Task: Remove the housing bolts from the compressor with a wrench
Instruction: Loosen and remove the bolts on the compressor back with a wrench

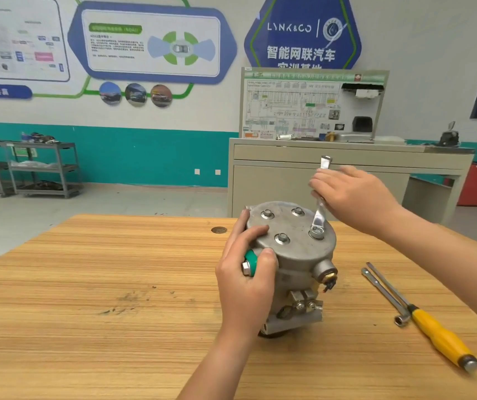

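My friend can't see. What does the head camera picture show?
A person's right hand holds a wrench on one bolt atop a grey compressor, which the left hand steadies on a wooden table. Three more bolts are in place; a screwdriver and second wrench lie nearby.

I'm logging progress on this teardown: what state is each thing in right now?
compressor: upright on the table, left hand gripping its side
wrench: ring end on the front-right bolt, right hand gripping its shaft
other three bolts: seated in the cover, untouched
screwdriver: lying on the table, untouched
second wrench: lying beside the screwdriver, untouched
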